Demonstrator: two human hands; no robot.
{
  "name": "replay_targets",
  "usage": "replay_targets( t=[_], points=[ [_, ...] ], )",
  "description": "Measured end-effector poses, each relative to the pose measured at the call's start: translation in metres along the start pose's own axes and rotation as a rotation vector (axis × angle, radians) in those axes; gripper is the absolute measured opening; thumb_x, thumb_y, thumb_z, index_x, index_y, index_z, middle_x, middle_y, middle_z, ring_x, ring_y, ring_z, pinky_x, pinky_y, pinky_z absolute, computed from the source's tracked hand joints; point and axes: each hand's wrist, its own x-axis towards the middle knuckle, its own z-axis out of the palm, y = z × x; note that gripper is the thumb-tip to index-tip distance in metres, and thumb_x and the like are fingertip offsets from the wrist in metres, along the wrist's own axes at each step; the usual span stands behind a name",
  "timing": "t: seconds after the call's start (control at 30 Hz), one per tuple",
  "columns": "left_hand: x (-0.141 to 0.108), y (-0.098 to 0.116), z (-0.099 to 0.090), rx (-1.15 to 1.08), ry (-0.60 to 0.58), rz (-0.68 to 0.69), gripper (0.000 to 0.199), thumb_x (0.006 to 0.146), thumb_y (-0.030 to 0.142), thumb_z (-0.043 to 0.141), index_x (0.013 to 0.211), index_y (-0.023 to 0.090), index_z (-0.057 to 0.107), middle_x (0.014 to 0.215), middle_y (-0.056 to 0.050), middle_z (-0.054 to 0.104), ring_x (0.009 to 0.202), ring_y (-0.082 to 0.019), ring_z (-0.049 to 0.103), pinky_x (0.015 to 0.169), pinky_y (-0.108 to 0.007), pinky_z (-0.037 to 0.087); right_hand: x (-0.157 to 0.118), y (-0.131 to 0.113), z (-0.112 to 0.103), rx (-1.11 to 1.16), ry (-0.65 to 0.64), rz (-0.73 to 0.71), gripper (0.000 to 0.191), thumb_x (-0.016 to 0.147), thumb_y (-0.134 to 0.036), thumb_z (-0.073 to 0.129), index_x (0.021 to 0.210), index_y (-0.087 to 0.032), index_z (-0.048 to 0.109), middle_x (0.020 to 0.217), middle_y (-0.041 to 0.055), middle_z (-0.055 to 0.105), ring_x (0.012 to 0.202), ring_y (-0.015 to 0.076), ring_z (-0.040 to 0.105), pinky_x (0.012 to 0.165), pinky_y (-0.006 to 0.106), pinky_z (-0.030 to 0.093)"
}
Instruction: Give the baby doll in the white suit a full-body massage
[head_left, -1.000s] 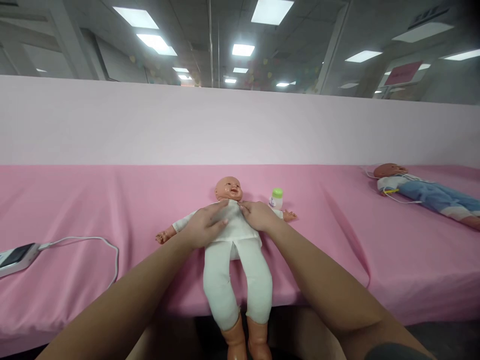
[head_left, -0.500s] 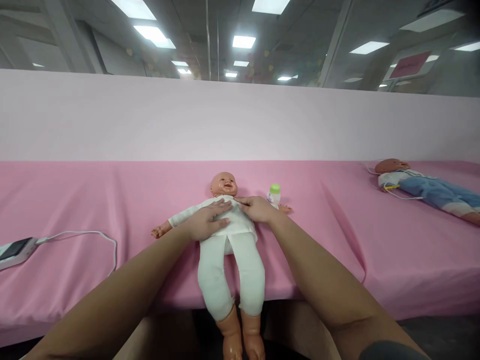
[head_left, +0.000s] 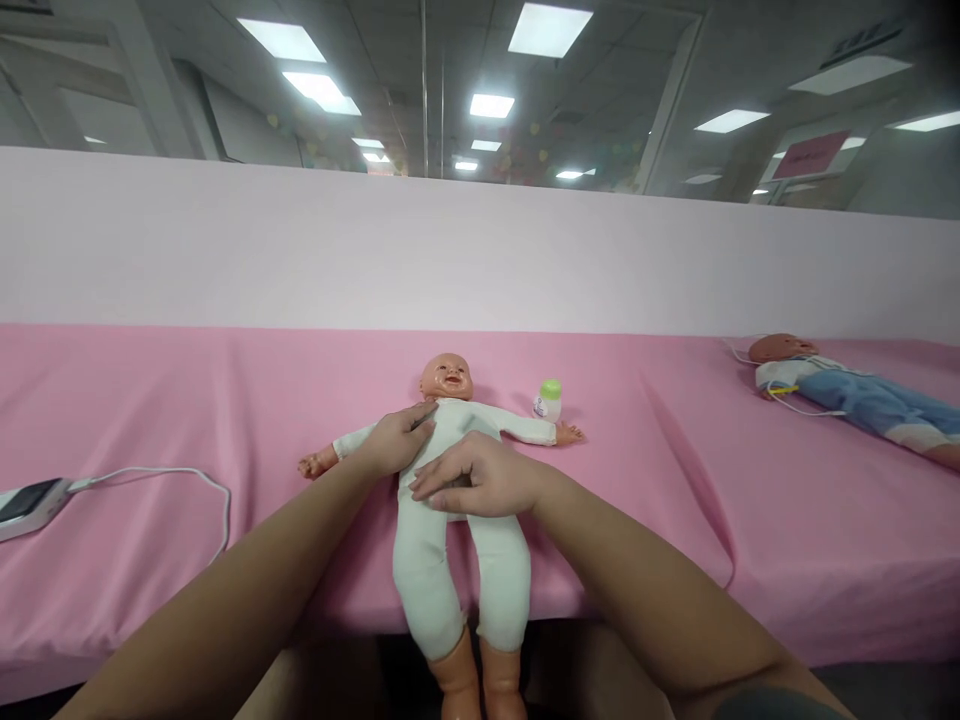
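A baby doll (head_left: 463, 420) in white clothes lies on its back on the pink cloth (head_left: 285, 380), arms spread and feet past the front edge. My left hand (head_left: 401, 438) rests on the side of its chest near the shoulder, fingers extended and holding nothing. Over the doll's lower belly and hip is my right hand (head_left: 480, 478), its fingers spaced apart and pointing left, with nothing held. A small bottle with a green cap (head_left: 548, 400) stands beside the doll's outstretched arm on the right.
At the far left lies a white device with a dark screen (head_left: 34, 505) and a white cable (head_left: 176, 470). Another doll (head_left: 862, 395) in blue clothes lies at the far right with thin tubes. Behind the cloth rises a pale wall (head_left: 480, 255) with glass above.
My right hand has moved from the doll's upper chest down and left to its lower belly, uncovering the doll's arm. My left hand has shifted slightly left towards the side of the chest.
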Motion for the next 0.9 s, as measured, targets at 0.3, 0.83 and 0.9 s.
replay_targets(
  t=[0.3, 0.83, 0.9],
  points=[
    [0.003, -0.001, 0.006, -0.189, 0.027, -0.052, 0.044, 0.088, 0.052, 0.069, 0.123, 0.026, 0.076, 0.145, -0.005, 0.065, 0.145, -0.029, 0.051, 0.126, -0.042, 0.032, 0.005, 0.033, -0.011, -0.342, -0.021, 0.112, 0.041, 0.098, -0.042, 0.066, 0.137, -0.03, 0.068, 0.147, 0.0015, 0.062, 0.149, 0.0251, 0.046, 0.128, 0.048, 0.031],
    [-0.002, 0.005, 0.005, 0.243, -0.055, 0.052, 0.065, 0.099, 0.065, 0.046, 0.147, 0.023, 0.061, 0.157, -0.006, 0.053, 0.151, -0.028, 0.042, 0.13, -0.043, 0.024, -0.012, 0.068, -0.057, -0.598, 0.165, 0.809, 0.073, 0.101, -0.073, 0.033, 0.161, -0.031, 0.04, 0.154, 0.0091, 0.055, 0.141, 0.0373, 0.054, 0.115, 0.053, 0.042],
    [-0.006, 0.011, 0.004, 0.304, -0.056, 0.069, 0.066, 0.099, 0.063, 0.048, 0.15, 0.021, 0.058, 0.159, -0.006, 0.051, 0.152, -0.028, 0.04, 0.13, -0.044, 0.024, -0.012, 0.066, -0.059, -0.602, 0.153, 0.837, 0.071, 0.102, -0.072, 0.029, 0.161, -0.033, 0.04, 0.153, 0.0072, 0.057, 0.139, 0.036, 0.055, 0.112, 0.05, 0.044]
  ],
)
